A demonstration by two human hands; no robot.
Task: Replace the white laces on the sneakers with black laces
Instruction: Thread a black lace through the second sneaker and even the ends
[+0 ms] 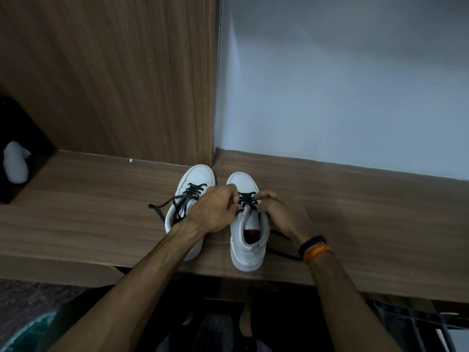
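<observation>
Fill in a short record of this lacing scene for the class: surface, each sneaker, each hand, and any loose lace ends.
surface: wooden desk
left sneaker: white, black lace crossed through its eyelets
right sneaker: white, black lace partly threaded near the toe
left hand: pinches the lace on the right sneaker
right hand: pinches the same lace from the other side
loose lace ends: one trails left of the left sneaker, one lies by the right wrist
</observation>
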